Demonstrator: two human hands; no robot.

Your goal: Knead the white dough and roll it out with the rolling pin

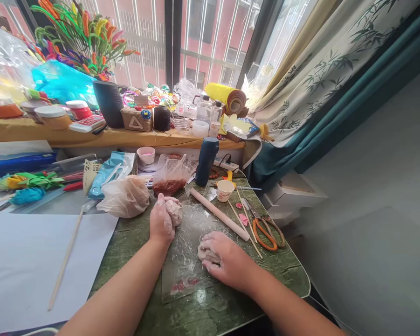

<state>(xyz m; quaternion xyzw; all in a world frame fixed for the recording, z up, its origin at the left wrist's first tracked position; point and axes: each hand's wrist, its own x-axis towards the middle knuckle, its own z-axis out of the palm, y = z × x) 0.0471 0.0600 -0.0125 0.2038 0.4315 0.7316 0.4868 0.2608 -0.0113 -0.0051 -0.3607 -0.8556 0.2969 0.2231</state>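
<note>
My left hand (161,218) is wrapped around a lump of pale dough (175,212), its thumb pointing up and its fingers partly hidden behind the lump. To the right and nearer me, my right hand (223,255) grips another pale dough lump (207,252) over the clear plastic sheet (180,270). White smears cover the sheet, and a pinkish patch shows at its near edge. A pale rolling pin (219,213) lies slanted just beyond my right hand. Whitish residue coats the fingers of both hands.
Orange-handled scissors (265,233), thin sticks (244,219) and a paper cup (225,190) lie to the right. Farther back stand a dark blue bottle (207,161), a bag of reddish stuff (171,179) and a crumpled plastic bag (126,196). White paper (31,261) covers the left side.
</note>
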